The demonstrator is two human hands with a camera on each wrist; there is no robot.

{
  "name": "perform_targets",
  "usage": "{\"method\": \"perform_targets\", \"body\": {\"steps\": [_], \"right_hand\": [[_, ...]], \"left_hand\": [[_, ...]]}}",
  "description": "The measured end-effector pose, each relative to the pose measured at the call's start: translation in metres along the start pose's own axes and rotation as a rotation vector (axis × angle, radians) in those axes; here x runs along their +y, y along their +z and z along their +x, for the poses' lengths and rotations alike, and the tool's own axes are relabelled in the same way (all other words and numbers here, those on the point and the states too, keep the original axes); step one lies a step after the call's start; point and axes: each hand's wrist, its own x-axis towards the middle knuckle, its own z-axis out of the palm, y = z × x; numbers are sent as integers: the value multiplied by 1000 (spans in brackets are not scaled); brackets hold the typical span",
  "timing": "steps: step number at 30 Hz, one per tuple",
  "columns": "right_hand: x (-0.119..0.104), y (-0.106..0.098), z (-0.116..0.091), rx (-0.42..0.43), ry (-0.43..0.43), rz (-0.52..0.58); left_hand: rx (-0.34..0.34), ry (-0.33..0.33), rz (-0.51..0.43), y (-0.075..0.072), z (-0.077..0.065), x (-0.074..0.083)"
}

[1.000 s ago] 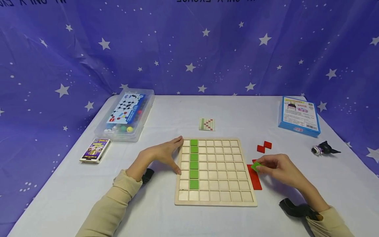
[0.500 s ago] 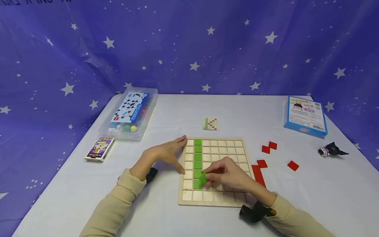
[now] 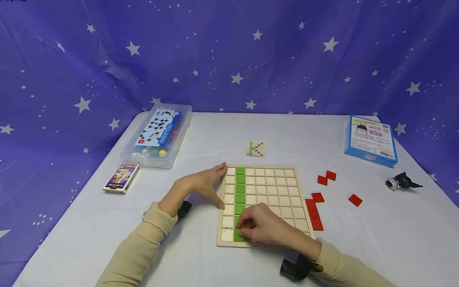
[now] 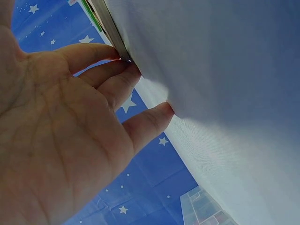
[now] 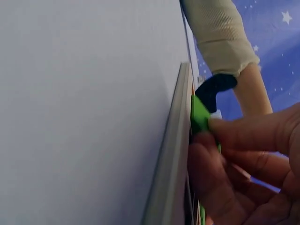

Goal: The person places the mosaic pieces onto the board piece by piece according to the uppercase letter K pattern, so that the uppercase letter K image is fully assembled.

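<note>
A wooden grid board (image 3: 277, 191) lies flat on the white table. Green square tiles (image 3: 240, 188) fill its second column from the left. My right hand (image 3: 269, 225) pinches a green tile (image 3: 239, 236) at that column's nearest cell; the right wrist view shows this tile (image 5: 199, 112) tilted between thumb and fingers at the board's edge. With fingers spread, my left hand (image 3: 202, 185) touches the board's left edge. In the left wrist view, the left fingertips (image 4: 119, 54) meet the board's side.
Red tiles (image 3: 314, 215) lie right of the board, with several loose ones (image 3: 355, 200) around. A small pattern card (image 3: 256, 148) sits behind it. A clear plastic case (image 3: 157, 137) and a card box (image 3: 122, 177) stand left; a blue box (image 3: 371, 139) and dark figurine (image 3: 401, 181) right.
My right hand has carried the green tile from beside the red tiles leftward to the column's nearest cell. A red tile it covered now shows at the right. The left hand keeps its place.
</note>
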Motion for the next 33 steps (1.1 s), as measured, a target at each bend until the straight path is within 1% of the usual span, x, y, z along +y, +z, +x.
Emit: {"method": "perform_targets", "body": {"steps": [2,6,9,12,16,19,22,25,27,29,33], "right_hand": [[-3,2,0,18,-18,-83],[-9,4,1,46,-8,-204],[-9,5,1,48,-8,-243],[-4,3,1,27,-19,-208],[13,-8,-1,8,-54,-93],[30,-24,-5,22,-80,-13],[49,-48,-11,53,-50,77],[69,-76,-19,94,35,164],[84,-94,-26,144,106,196],[99,-111,-33,200,179,196],[125,-139,-51,325,278,165]], "left_hand": [[4,-4,5,0,1,-1],[8,-8,9,0,2,-1],[9,-5,4,0,2,-1],[11,1,-1,1,2,0],[9,10,11,2,0,0],[7,15,19,3,-1,0],[7,15,22,3,-1,0],[8,13,28,2,-1,0],[9,13,29,2,-1,-1],[11,14,24,2,-1,-1],[13,17,20,2,0,-1]]}}
